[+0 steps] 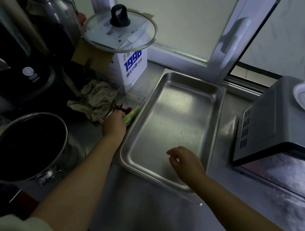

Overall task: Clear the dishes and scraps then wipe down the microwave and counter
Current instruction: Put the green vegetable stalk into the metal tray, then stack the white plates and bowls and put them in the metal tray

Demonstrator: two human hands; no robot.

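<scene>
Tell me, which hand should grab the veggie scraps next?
The left hand, probably. Its fingers already reach into the clear container at the red and green scraps. The right hand hovers over the metal tray, farther away, holding nothing.

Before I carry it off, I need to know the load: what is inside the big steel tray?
The steel tray shows only its bare, smudged floor. The right hand hovers above its near end, hiding that patch. The scraps lie outside it, under the left hand.
</scene>
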